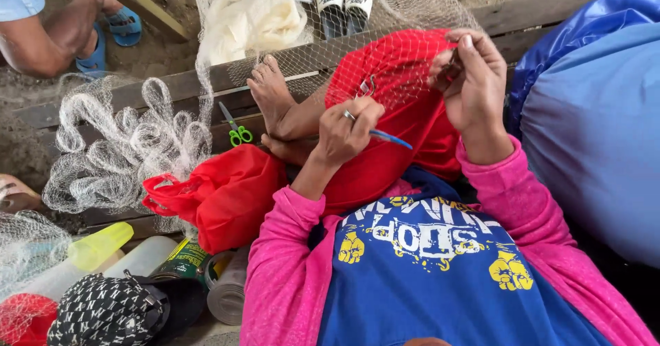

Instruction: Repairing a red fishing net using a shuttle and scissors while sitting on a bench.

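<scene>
A thin blue netting needle [390, 137] is pinched in the left hand [346, 131], fingers closed on it, at centre. At 1 o'clock, fine white mesh fishing net [405, 64] is gripped by the right hand [473, 78], fingers together over the red-clothed knee [405, 112]. Green-handled scissors [237, 131] are seen at 10 o'clock on the wooden plank surface [172, 88]; bunched net lies farther left.

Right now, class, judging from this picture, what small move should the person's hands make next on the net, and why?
Probably pass the blue needle in the left hand through the mesh pinched by the right hand: its tip already points there, and the net lies stretched over the red-clad knee.
</scene>
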